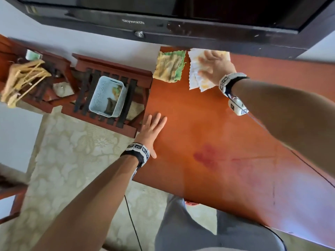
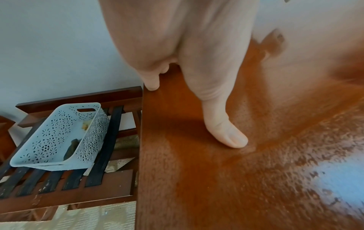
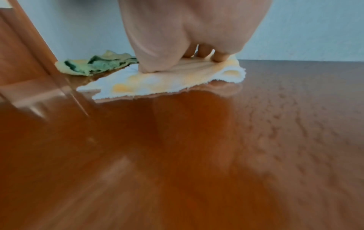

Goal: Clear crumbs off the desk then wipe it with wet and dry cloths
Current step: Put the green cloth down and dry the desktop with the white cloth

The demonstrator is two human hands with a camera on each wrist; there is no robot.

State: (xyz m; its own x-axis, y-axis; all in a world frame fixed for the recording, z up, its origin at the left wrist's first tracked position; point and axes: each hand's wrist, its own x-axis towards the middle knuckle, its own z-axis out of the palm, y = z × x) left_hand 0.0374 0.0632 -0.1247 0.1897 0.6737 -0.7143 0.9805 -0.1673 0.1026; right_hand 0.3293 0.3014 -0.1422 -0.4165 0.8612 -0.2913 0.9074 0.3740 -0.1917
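Observation:
The glossy orange-brown desk (image 1: 208, 133) fills the middle of the head view. At its far edge lies a white cloth with yellow patches (image 1: 194, 77) (image 3: 157, 84), and my right hand (image 1: 212, 67) (image 3: 183, 46) presses flat on it with spread fingers. Beside it, at the far left corner, sits a crumpled green and yellow cloth (image 1: 169, 67) (image 3: 98, 65), untouched. My left hand (image 1: 151, 131) (image 2: 197, 62) rests flat on the desk near its left edge, thumb (image 2: 226, 132) on the surface, holding nothing. A sheen of moisture shows on the desk (image 2: 295, 147).
A dark television (image 1: 181, 15) hangs over the desk's far edge. Left of the desk stands a slatted wooden rack (image 1: 112, 95) with a pale blue perforated basket (image 1: 107, 96) (image 2: 59, 137) holding scraps. Wooden hangers (image 1: 23, 78) lie further left. A cable (image 1: 272, 134) crosses the desk's right side.

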